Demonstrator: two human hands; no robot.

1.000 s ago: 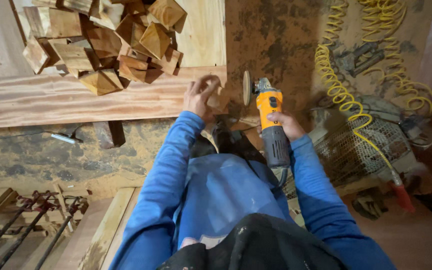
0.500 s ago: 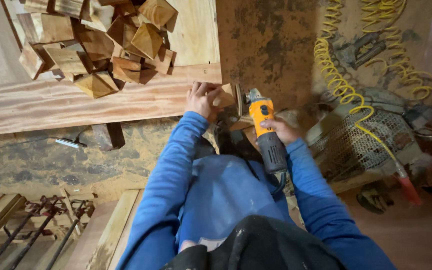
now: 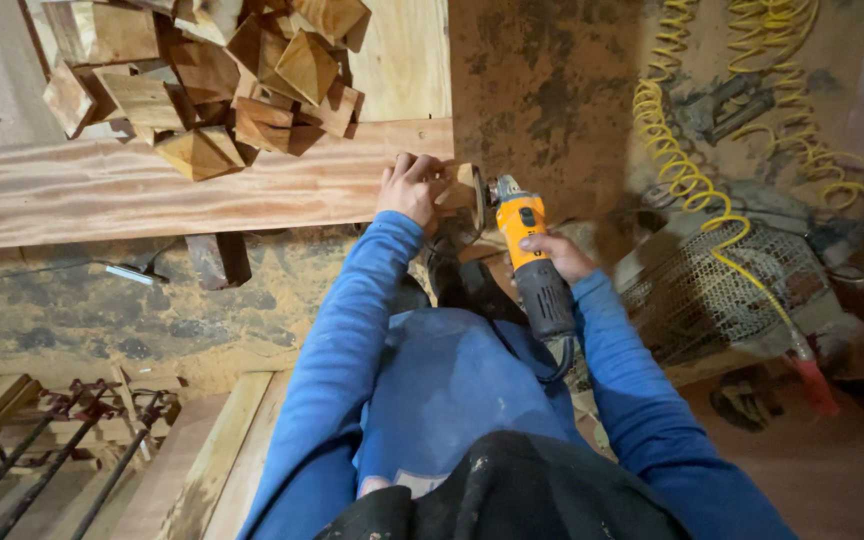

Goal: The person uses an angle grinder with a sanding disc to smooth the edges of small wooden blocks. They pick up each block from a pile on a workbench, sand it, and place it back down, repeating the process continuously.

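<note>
I'm gripping the small wood block (image 3: pixel 464 186) in my left hand (image 3: pixel 410 188) at the board's (image 3: pixel 152 190) right end; my right hand (image 3: pixel 552 256) is clamping the heavy orange grinder (image 3: pixel 530 262); the block looks light, stiff, best pinched by its sides.

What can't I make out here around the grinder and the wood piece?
- Head view: the sanding disc is edge-on, so contact with the small wood block is unclear.
- The left hand covers most of the block.
- The grinder cord vanishes behind the right hand and sleeve.
</note>
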